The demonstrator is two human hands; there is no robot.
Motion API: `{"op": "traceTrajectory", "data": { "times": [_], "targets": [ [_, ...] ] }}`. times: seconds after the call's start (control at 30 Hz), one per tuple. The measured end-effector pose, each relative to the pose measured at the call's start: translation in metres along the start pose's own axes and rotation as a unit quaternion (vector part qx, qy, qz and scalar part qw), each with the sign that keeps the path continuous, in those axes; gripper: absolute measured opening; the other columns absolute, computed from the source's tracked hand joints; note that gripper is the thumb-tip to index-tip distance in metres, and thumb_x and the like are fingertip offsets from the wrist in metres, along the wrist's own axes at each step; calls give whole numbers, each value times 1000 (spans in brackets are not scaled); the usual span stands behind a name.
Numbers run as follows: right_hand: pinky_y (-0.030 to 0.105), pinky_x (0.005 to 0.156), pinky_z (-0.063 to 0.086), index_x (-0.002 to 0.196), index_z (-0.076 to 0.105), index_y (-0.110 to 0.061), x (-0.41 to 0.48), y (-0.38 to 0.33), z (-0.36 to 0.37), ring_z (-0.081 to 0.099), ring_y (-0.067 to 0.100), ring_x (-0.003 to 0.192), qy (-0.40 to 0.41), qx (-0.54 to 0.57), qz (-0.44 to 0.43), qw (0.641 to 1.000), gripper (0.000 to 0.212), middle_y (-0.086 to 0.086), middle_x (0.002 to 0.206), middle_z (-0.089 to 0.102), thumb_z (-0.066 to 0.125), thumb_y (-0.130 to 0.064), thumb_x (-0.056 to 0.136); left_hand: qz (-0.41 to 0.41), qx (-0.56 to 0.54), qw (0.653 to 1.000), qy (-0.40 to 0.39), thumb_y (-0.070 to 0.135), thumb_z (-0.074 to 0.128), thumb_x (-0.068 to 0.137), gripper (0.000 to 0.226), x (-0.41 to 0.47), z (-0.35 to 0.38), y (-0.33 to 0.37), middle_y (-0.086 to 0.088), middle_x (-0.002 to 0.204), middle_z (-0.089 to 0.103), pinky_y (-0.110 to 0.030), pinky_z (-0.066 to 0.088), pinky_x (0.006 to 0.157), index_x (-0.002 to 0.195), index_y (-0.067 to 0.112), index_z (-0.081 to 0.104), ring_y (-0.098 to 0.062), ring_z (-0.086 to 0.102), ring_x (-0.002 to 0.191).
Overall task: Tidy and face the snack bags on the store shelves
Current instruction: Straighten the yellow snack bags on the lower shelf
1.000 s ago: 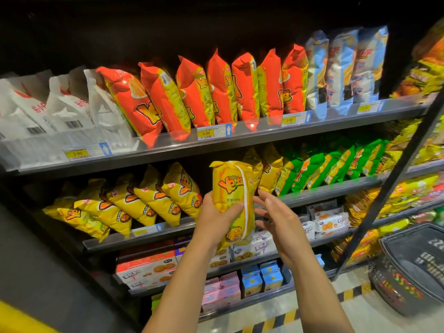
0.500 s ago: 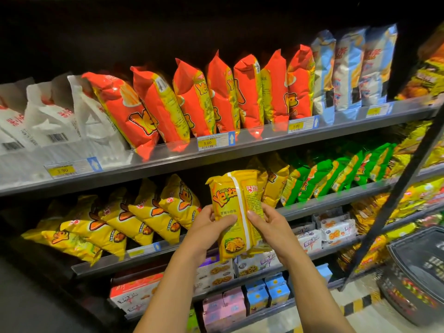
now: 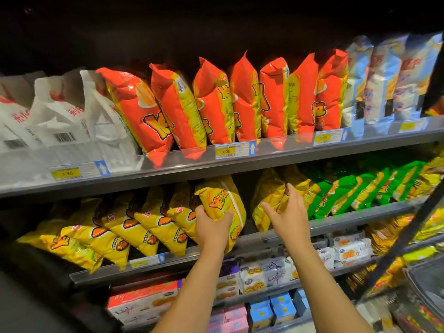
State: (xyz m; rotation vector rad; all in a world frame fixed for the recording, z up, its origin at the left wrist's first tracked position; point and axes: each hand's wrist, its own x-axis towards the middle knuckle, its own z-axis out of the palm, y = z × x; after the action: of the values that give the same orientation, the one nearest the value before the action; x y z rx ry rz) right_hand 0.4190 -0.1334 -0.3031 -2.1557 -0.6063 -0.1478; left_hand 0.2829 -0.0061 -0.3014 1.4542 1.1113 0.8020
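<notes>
My left hand (image 3: 212, 228) grips a yellow snack bag (image 3: 224, 200) by its lower half and holds it upright at the middle shelf (image 3: 348, 221), in the gap between two groups of yellow bags. To its left, several yellow bags (image 3: 115, 227) lean over to the left. My right hand (image 3: 289, 212) has let go of it and reaches with fingers spread to the yellow bags (image 3: 271, 191) on the right of the gap, fingertips touching them.
The top shelf (image 3: 264, 159) carries white bags (image 3: 62, 116), several orange bags (image 3: 240, 104) and blue-white bags (image 3: 384, 80). Green bags (image 3: 348, 191) stand right of the yellow ones. Biscuit boxes (image 3: 259, 272) fill the lower shelves. A dark basket (image 3: 425, 280) sits at the lower right.
Both hands held the yellow bag in front of the shelf. Now the left hand alone has carried it up into the shelf gap, and the right hand has released it and reached to the bags on the right.
</notes>
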Motion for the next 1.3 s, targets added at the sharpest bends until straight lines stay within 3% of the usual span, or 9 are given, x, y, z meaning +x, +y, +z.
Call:
{"op": "traceTrajectory", "data": {
  "times": [0.1,0.33,0.5,0.6,0.7,0.87,1.07,1.3],
  "targets": [
    [51,113,41,162,24,-16,13,-3,9,35,32,148,22,-37,-5,999,97,10,162,36,72,-58,90,0,0,999,38,36,84,88,64,1,9,0,-4,119,65,-44,56,89,135,20,45,-29,64,107],
    [50,102,46,159,26,-6,32,-7,28,43,38,141,20,-78,48,996,94,16,158,39,71,-54,92,-18,-23,996,83,30,85,89,71,14,35,-1,-16,131,62,-46,54,93,140,11,39,-38,63,120],
    [44,84,49,141,43,-6,34,-8,38,55,37,125,37,-114,59,991,64,15,141,51,72,-38,95,-44,-29,994,98,28,83,91,77,23,47,-12,-21,136,58,-50,52,97,147,7,33,-44,60,124],
    [43,79,49,131,48,-5,36,-4,43,58,38,118,43,-101,57,992,51,15,133,53,73,-30,95,-49,-28,994,95,29,81,92,72,28,48,-18,-22,131,59,-45,51,89,142,7,34,-44,62,117],
    [45,82,50,129,48,-6,37,0,47,58,38,116,52,-67,57,995,48,15,131,53,74,-25,94,-56,-17,993,98,30,80,93,73,32,49,-20,-23,131,59,-45,49,87,142,6,33,-45,62,117],
    [48,93,52,147,43,-7,35,2,43,54,35,128,73,-6,55,996,61,13,145,50,72,-27,97,-75,0,991,109,37,81,91,68,35,50,-20,-18,119,62,-43,48,81,134,11,35,-38,60,98],
    [44,91,50,150,42,-7,34,1,33,55,35,126,94,46,48,993,66,12,144,50,73,-30,97,-97,-15,986,134,29,83,90,71,38,54,-15,-23,127,63,-48,51,86,137,10,35,-48,64,114],
    [43,92,49,147,45,-8,27,-2,38,56,34,125,91,64,27,993,63,12,141,52,74,-33,96,-82,37,986,142,31,87,86,71,38,57,-23,-20,126,63,-54,59,84,127,17,30,-44,66,110]
  ]
}}
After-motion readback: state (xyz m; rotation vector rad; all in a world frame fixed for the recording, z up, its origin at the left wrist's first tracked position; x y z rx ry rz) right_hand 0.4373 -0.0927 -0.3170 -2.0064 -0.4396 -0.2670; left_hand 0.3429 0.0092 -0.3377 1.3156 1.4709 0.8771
